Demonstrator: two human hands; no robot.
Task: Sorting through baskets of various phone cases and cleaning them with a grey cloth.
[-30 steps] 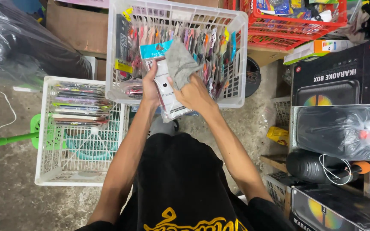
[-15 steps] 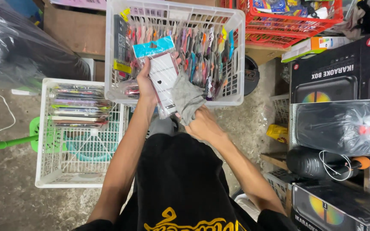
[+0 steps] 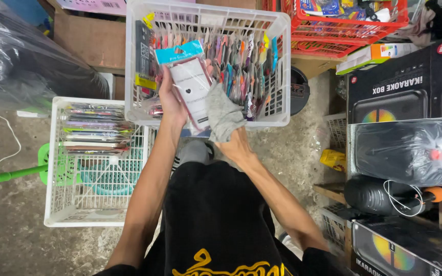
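The white plastic crate [image 3: 282,66] in front of the person stands packed with upright phone-case packets, and a second white crate [image 3: 57,168] to the left holds a short flat row of them. Above the near rim of the packed crate the left hand [image 3: 171,99] holds one clear phone-case packet [image 3: 190,89] with a blue header card, thumb and fingers pinched on its left edge. The right hand [image 3: 236,145] is closed round a grey cloth [image 3: 222,115], which touches the packet's lower right side. Likely risks: the packet is gripped by one edge only, so a firm rub with the cloth could twist it out of the fingers and drop it to the gritty concrete floor [image 3: 6,230]; a hard stroke could also crease the thin sleeve or tear the card hanger
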